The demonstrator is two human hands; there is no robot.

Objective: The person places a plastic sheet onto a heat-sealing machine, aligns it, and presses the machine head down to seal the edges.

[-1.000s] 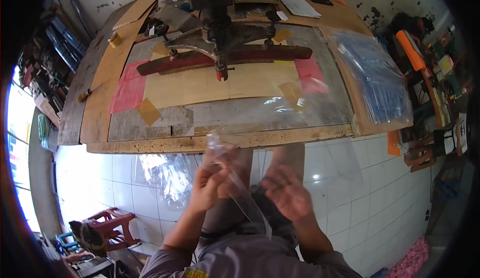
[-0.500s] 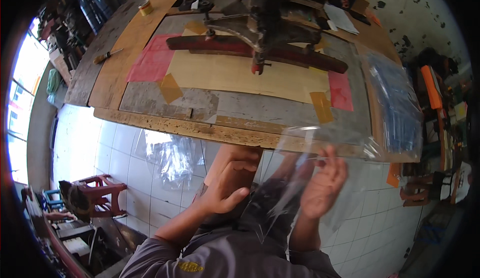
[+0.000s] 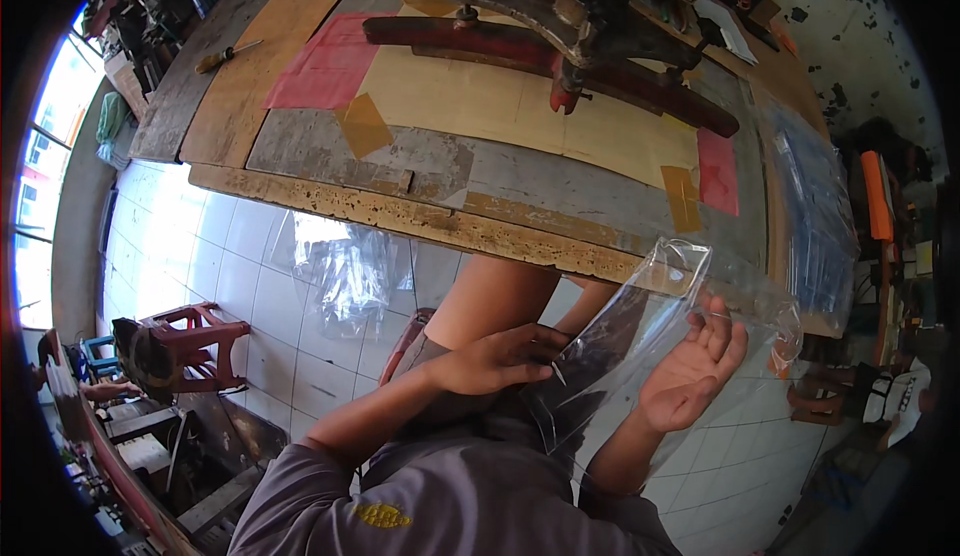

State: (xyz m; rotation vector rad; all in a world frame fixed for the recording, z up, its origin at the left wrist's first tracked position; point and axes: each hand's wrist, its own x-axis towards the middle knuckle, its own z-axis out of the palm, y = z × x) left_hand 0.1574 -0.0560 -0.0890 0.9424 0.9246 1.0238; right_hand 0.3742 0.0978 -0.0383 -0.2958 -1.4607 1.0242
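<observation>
Two bare hands are up in front of a person in a gray shirt (image 3: pixel 450 486), with a thin, see-through plastic sheet (image 3: pixel 605 356) between them. The sheet is by the front edge of a wooden table (image 3: pixel 430 218), and its top end overlaps that edge in the view. It is hard to tell if the two touch.

The right hand (image 3: pixel 695 371) has its palm up and its fingers a little bent. Clear plastic spreads around it, but whether the fingers grip it cannot be told. The left hand (image 3: pixel 500 358) is stretched out flat, with its fingertips at the sheet's left edge. Whether they pinch it cannot be told either.

On the table, a long red bar (image 3: pixel 480 51) on a metal frame sits above a cream-colored sheet (image 3: pixel 500 106). One pink piece (image 3: pixel 325 61) is at the cream sheet's left end, and another is at its right end. Brown tape (image 3: pixel 363 126) is near the corners. A small tool (image 3: pixel 225 58) lies on the left, and a bluish pile of plastic (image 3: pixel 815 216) lies on the right. A red stool (image 3: pixel 205 346) stands on the white tiles (image 3: pixel 320 386).
</observation>
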